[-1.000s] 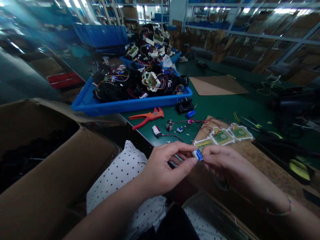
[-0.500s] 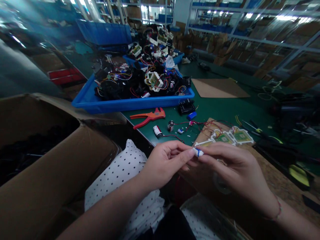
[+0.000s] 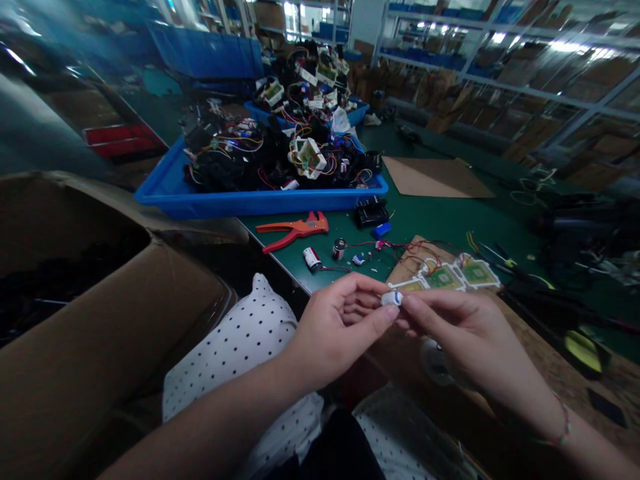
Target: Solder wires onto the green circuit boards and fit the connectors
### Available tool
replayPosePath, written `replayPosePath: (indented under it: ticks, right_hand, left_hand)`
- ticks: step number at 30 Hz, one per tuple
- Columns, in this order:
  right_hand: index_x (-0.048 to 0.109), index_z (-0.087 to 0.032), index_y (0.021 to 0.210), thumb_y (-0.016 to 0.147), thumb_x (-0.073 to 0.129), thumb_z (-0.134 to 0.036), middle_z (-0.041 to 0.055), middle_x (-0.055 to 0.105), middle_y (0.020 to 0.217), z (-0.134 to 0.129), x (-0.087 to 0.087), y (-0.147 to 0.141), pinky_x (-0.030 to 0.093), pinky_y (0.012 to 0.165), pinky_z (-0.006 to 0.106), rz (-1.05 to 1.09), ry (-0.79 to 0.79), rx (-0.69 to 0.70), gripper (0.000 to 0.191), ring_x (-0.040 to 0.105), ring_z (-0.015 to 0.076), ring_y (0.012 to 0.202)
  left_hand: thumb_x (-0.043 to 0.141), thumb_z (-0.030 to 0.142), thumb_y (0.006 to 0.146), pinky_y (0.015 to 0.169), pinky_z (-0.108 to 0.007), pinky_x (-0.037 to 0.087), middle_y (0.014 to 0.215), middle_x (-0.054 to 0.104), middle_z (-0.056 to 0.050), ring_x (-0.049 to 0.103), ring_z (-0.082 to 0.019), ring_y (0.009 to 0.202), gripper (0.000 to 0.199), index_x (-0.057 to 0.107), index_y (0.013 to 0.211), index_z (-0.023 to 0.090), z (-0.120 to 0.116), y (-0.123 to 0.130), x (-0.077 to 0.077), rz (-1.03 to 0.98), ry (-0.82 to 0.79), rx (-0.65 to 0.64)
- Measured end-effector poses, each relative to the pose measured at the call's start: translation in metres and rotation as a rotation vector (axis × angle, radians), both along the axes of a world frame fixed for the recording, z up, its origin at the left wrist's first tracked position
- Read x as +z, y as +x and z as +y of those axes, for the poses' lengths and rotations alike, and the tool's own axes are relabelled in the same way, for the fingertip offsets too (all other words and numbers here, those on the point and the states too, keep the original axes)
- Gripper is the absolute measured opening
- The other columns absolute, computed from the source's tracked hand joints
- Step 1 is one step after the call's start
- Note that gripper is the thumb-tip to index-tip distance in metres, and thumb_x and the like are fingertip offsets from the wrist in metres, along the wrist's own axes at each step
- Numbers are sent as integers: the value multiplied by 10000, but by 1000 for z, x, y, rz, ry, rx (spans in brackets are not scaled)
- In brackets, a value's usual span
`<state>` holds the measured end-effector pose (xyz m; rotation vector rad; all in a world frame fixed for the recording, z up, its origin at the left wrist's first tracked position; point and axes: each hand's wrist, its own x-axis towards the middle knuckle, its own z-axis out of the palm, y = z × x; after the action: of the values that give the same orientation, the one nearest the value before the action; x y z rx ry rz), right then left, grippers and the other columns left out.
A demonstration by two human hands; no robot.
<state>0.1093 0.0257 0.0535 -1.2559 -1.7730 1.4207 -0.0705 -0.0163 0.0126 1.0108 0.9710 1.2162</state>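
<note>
A small white piece with a blue band point(image 3: 392, 298) is pinched between my two hands; its exact kind I cannot make out. My left hand point(image 3: 333, 328) has its thumb and fingertips closed on the left side of it. From the right, my right hand point(image 3: 467, 331) grips the other end with thumb and forefinger. Beyond the hands lie a red-and-white battery cell point(image 3: 313, 259) with a wire, a second cell standing upright point(image 3: 339, 249) and another small white-and-blue piece point(image 3: 358, 259). Green circuit boards in white frames point(image 3: 444, 277) rest just behind my right hand.
Orange wire strippers point(image 3: 295, 231) lie near the table edge. Behind them a blue tray point(image 3: 260, 204) is heaped with wired parts. A black holder point(image 3: 371, 211) and a blue block point(image 3: 381, 231) sit beside it. An open cardboard box point(image 3: 165, 293) stands at left, a cardboard sheet point(image 3: 435, 179) farther back.
Between my fingers the white piece has turned, showing more of its white side, and shifted slightly left. My right thumb now lies against its right end. The whole view has shifted slightly.
</note>
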Motion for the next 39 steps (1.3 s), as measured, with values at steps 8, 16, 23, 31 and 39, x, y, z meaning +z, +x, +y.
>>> replayPosePath:
  ticks: [8,16,23,31,39]
  right_hand:
    - [811,-215,982,842,731,-472,49,741,773,-5,-1,-2,507,630,243,23,-80,-42,303,624,135,685]
    - [815,-232,984,827,745,-471,37,721,747,-8,2,-1,477,606,233,38,-86,-65,294,598,127,673]
    - [810,-198,912,838,722,-511,30,689,724,-6,4,-1,463,601,229,51,-112,-64,334,578,118,667]
    - [752,-177,791,872,685,-495,21,671,739,-2,6,0,490,660,251,74,-96,-17,335,582,124,688]
    - [756,-182,841,893,673,-479,13,659,755,-1,-2,2,473,669,240,97,-130,-11,313,579,114,711]
  left_hand:
    - [712,290,890,754,-302,605,869,763,-69,754,-192,801,184,670,1004,152,-1,6,1,83,81,87]
    - [711,278,885,711,-275,572,833,749,-49,744,-180,780,164,637,976,164,1,11,3,-2,111,78]
    - [682,193,865,637,-245,534,780,681,-22,688,-142,698,75,659,927,158,2,14,1,79,174,162]
    - [623,161,909,700,-231,561,873,729,-29,710,-133,762,119,682,1012,176,3,12,-1,43,180,111]
    - [645,243,927,661,-204,521,825,719,-15,665,-106,714,85,665,975,175,4,9,1,7,175,99]
